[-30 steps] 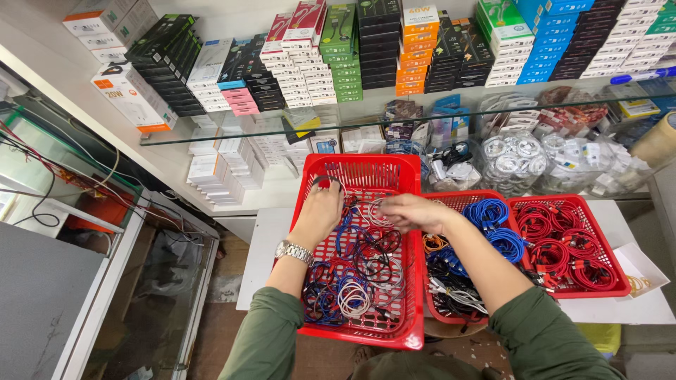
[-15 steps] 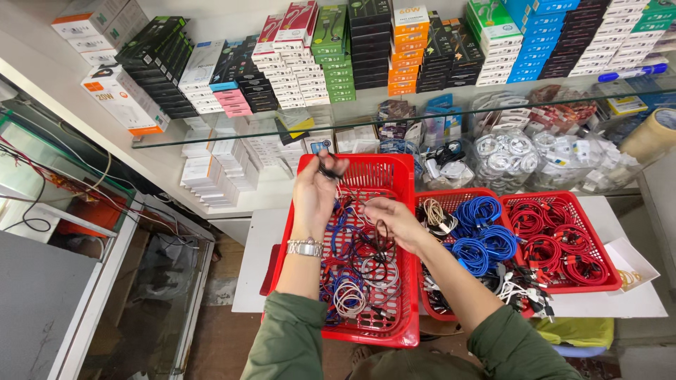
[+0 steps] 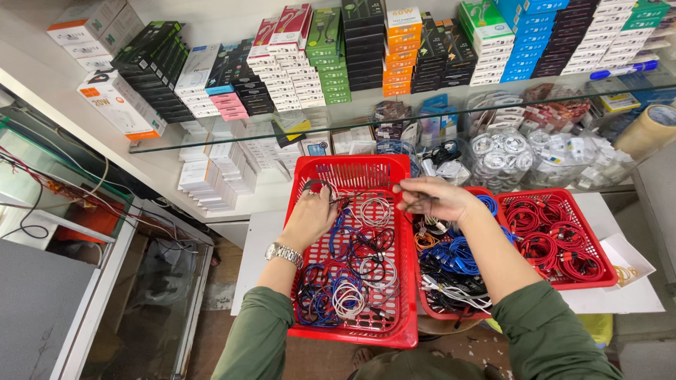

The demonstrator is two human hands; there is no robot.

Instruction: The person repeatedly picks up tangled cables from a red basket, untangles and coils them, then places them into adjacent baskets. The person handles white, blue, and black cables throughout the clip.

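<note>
My left hand (image 3: 310, 217), with a metal watch on its wrist, hovers over the far left part of a big red plastic basket (image 3: 352, 166) and grips one end of a thin black cable (image 3: 372, 191). My right hand (image 3: 435, 198) pinches the other end of that cable over the basket's right rim, so it stretches between both hands. In the basket lie several coiled cables (image 3: 348, 285) in white, blue, black and red.
A second red basket (image 3: 430, 308) with blue and white cables sits to the right, then a third (image 3: 610, 274) with red cables. Behind is a glass shelf (image 3: 493, 112) above bagged white cables, and stacked small boxes (image 3: 366, 49). A tape roll (image 3: 651, 130) stands far right.
My right hand rose out of the cable pile and moved right toward the basket's rim, drawing the black cable taut. My left hand stayed near the far left of the basket.
</note>
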